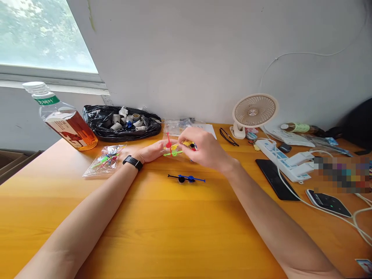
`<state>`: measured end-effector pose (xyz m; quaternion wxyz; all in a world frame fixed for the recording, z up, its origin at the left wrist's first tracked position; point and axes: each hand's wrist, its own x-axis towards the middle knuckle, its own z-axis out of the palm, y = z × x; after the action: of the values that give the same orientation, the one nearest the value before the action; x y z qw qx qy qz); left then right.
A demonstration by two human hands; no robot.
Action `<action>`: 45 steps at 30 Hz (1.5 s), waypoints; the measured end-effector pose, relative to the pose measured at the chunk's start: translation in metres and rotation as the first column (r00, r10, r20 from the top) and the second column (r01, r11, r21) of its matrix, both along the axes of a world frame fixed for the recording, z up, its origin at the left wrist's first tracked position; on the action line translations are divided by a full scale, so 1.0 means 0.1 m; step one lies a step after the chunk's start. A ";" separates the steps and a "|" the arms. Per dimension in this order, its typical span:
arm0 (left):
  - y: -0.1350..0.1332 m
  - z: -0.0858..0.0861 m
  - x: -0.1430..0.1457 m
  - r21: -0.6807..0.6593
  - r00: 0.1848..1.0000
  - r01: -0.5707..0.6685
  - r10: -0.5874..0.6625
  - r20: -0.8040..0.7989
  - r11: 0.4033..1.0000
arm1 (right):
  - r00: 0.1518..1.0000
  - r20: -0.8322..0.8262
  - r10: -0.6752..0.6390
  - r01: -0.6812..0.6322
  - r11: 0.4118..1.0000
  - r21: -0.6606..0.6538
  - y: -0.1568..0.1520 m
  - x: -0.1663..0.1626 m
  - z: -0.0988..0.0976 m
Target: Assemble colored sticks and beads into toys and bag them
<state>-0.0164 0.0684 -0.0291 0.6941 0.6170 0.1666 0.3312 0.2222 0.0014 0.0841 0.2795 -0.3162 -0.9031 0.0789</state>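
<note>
My left hand [154, 151], with a black band at the wrist, reaches in low over the desk, its fingers stretched out. Small plastic arrow-shaped pieces lie at those fingers: a red piece [169, 144], a green piece [174, 154] and a yellow piece [173, 147]. Whether they rest on the hand or on something behind is unclear. Just right of them, my right hand [200, 149] is closed in a pinch; what its fingertips grip is hidden. Nearer to me, a black piece [181, 179] and a blue piece [191, 179] lie together on the desk.
A clear bag of coloured pieces [109, 158] lies left of my left wrist. Behind stand a drink bottle [71, 128] and a black plastic bag [100, 124] with used cups. To the right are a small fan [254, 112], a power strip [276, 157], a phone [274, 180] and cables.
</note>
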 end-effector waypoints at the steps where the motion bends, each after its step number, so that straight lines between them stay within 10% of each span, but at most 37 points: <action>1: 0.01 -0.01 0.00 -0.001 1.000 0.000 0.000 0.006 1.000 | 0.999 0.045 0.008 -0.008 1.000 -0.014 0.00 -0.01 -0.03; 22: -0.07 0.20 0.03 0.081 0.941 0.076 -0.045 -0.335 0.994 | 0.996 -0.066 0.052 -0.057 0.996 -0.074 0.03 0.02 -0.06; 28: -0.09 0.19 0.01 0.060 0.949 -0.045 0.061 -0.309 0.997 | 0.961 -0.227 -0.160 0.160 0.987 -0.020 -0.03 0.11 0.12; 37: -0.05 0.12 0.07 0.157 0.940 -0.043 0.093 -0.328 0.987 | 0.890 0.387 0.241 0.038 0.806 -0.591 0.00 0.37 0.23; 45: -0.04 0.01 0.09 0.083 0.935 -0.271 0.283 -0.214 0.959 | 0.991 0.031 -0.130 0.133 0.928 -0.349 0.00 0.28 0.18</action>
<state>-0.0075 0.0648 -0.0276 0.6010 0.6387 0.3201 0.3583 0.2505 0.0015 0.1022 0.2199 -0.4209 -0.8525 0.2185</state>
